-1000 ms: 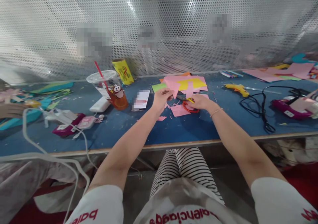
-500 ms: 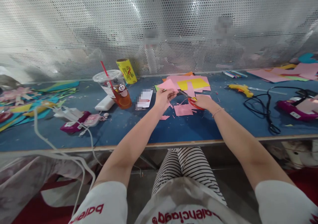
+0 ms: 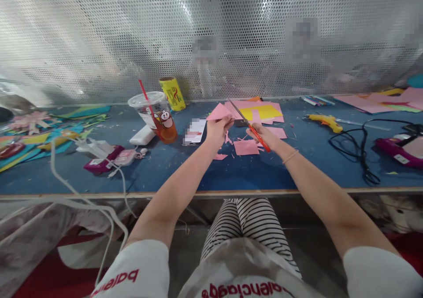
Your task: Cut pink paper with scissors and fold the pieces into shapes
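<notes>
My left hand (image 3: 218, 130) pinches a small piece of pink paper (image 3: 218, 112) above the blue table. Closed around the handles of red-handled scissors (image 3: 261, 138) is my right hand (image 3: 261, 133); the blades point up and to the left, close to the pink paper. A pink scrap (image 3: 246, 147) and thin offcuts lie on the table below my hands. Behind them is a pile of pink sheets (image 3: 276, 108) with a yellow sheet (image 3: 261, 112) on top.
Left of my hands are a phone (image 3: 194, 131), a drink cup (image 3: 161, 122), a yellow can (image 3: 173, 94), a white power bank (image 3: 142, 135) and a purple power strip (image 3: 102, 160). To the right lie a yellow glue gun (image 3: 325, 122) and black cable (image 3: 360, 152).
The scissors have swung from beside the paper to point up and left, their blades now fully visible. My left hand still holds the pink paper. The view has shifted slightly.
</notes>
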`<state>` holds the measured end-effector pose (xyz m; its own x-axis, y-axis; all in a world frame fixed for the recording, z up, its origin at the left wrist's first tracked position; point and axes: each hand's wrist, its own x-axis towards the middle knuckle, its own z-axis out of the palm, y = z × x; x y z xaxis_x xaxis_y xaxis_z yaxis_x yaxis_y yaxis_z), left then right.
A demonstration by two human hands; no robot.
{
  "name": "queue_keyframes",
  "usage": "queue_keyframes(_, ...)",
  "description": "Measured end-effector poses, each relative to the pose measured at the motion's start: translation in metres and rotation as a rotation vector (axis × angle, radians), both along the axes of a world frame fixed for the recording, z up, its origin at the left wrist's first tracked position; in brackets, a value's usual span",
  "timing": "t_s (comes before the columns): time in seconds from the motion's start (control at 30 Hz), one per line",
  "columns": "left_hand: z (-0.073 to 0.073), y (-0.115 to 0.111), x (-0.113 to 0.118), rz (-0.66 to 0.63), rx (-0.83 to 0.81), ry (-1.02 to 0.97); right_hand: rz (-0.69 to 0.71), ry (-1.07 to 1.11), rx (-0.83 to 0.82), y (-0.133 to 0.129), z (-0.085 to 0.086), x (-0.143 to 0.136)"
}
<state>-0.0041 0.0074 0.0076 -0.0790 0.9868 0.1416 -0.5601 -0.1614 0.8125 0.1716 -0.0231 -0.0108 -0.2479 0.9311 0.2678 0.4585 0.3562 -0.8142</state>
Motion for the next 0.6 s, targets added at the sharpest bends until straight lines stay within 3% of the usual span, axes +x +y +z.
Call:
queue_keyframes(0.27,0.0009,0.0011,0.0000,0.003,0.000,-0.110,0.039,-0.054,-0.014,0.0035,-0.0056,-0.0016)
queue_keyframes(0.6,0.0026,-0.0010,0.0000,0.023,0.049,-0.017,0.066,-0.019,-0.094,-0.0043,0.0003,-0.0049)
